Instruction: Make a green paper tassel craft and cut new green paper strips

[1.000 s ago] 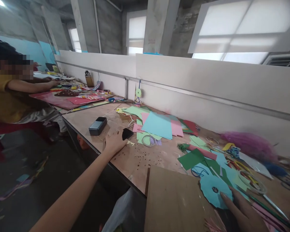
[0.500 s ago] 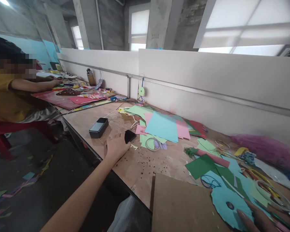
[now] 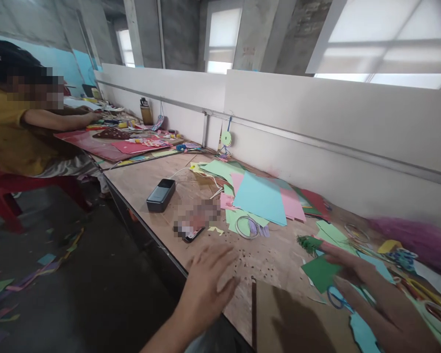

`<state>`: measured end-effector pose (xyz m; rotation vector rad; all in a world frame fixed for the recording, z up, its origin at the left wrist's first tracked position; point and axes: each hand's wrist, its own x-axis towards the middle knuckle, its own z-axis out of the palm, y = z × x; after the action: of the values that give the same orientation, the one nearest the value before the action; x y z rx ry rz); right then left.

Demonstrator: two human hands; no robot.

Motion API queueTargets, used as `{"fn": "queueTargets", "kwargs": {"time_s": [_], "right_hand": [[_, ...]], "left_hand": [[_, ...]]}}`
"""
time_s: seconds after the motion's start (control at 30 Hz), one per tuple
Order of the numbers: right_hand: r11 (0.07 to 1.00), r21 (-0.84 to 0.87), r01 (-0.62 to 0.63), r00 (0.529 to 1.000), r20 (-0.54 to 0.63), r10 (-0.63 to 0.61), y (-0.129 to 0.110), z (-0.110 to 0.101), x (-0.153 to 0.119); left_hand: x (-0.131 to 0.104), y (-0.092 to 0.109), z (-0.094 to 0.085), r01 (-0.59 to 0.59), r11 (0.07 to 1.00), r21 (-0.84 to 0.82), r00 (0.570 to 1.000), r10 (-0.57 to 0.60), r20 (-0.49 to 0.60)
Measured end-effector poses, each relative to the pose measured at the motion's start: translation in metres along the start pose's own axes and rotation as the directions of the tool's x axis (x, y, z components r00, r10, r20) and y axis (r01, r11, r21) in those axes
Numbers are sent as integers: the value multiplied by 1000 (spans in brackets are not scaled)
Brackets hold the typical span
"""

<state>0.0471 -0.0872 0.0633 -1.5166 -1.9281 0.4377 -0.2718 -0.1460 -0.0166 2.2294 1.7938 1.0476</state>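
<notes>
My left hand (image 3: pixel 209 279) is over the near table edge with its fingers apart and nothing in it. Just beyond its fingertips lies a phone (image 3: pixel 194 234), its screen partly blurred out. My right hand (image 3: pixel 378 294) hovers over the coloured papers at the right, thumb and fingers apart, holding nothing. Under it a light blue paper piece (image 3: pixel 363 333) shows in part beside the brown board (image 3: pixel 294 318). A dark green sheet (image 3: pixel 321 270) and a green tassel (image 3: pixel 308 243) are near its fingertips.
A black power bank (image 3: pixel 161 195) sits left of the phone. Stacked coloured sheets (image 3: pixel 260 196) and a ring of pale tape (image 3: pixel 247 227) lie farther back. At the far left, a person in a yellow shirt (image 3: pixel 7 132) works at the adjoining table.
My left hand has left the phone and come nearer, palm down. My right hand has risen off the light blue paper disc and moved forward. The phone now shows a lit screen.
</notes>
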Motion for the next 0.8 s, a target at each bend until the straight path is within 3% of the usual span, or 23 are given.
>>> {"fn": "queueTargets", "kwargs": {"time_s": [0.1, 0.23, 0.27, 0.37, 0.53, 0.67, 0.73, 0.8], "right_hand": [[979, 122, 164, 958, 219, -188, -60, 43, 24], [864, 391, 318, 802, 375, -465, -114, 102, 48], [843, 431, 323, 763, 408, -501, -123, 115, 52], [807, 498, 318, 706, 443, -552, -145, 149, 58], [785, 535, 313, 636, 496, -592, -164, 183, 59], [802, 522, 289, 652, 506, -565, -163, 200, 66], [857, 428, 288, 724, 488, -487, -155, 205, 75], [905, 327, 272, 839, 381, -390, -142, 208, 85]], "left_hand": [[-11, 5, 8, 12, 995, -97, 996, -4, 91], [-12, -2, 18, -41, 992, -119, 997, 49, 58], [-13, -4, 21, -58, 991, -121, 998, 62, 27], [-16, -9, 29, -63, 989, -130, 998, 60, -27], [-23, -14, 40, -45, 999, -25, 997, 47, 54], [-22, -19, 44, -129, 990, 59, 991, 127, 42], [-20, -21, 43, -175, 981, 84, 984, 176, -11], [-17, -22, 41, -211, 972, 100, 975, 217, -55]]}}
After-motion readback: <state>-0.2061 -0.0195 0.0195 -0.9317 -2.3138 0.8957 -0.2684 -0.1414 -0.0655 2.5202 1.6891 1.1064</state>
